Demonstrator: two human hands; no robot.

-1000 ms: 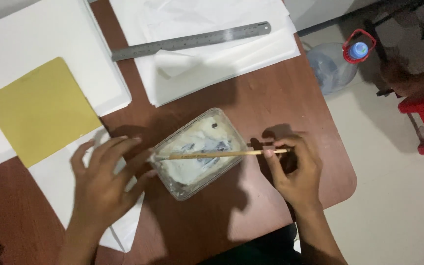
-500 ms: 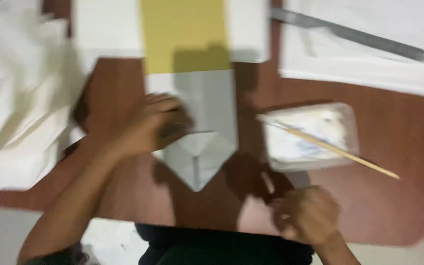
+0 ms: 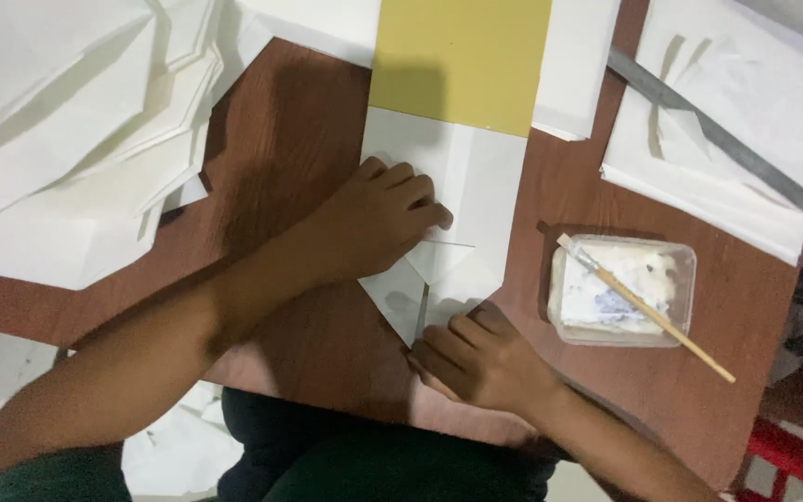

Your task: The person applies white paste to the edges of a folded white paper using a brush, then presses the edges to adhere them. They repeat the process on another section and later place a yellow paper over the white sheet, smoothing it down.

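Loose white sheets piled at tabletop left edge. Left hand flat, fingers spread, pressing folded paper at tabletop middle, gripping nothing. Right hand at near edge, fingers curled, pinching paper's pointed tip. Yellow card at far edge. Glue tub with brush toward right edge; ruler far right corner.

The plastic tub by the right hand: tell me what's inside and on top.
The plastic tub holds white paste. A wooden-handled brush lies across it, bristles at its far-left corner. The paste hides the tub's bottom.
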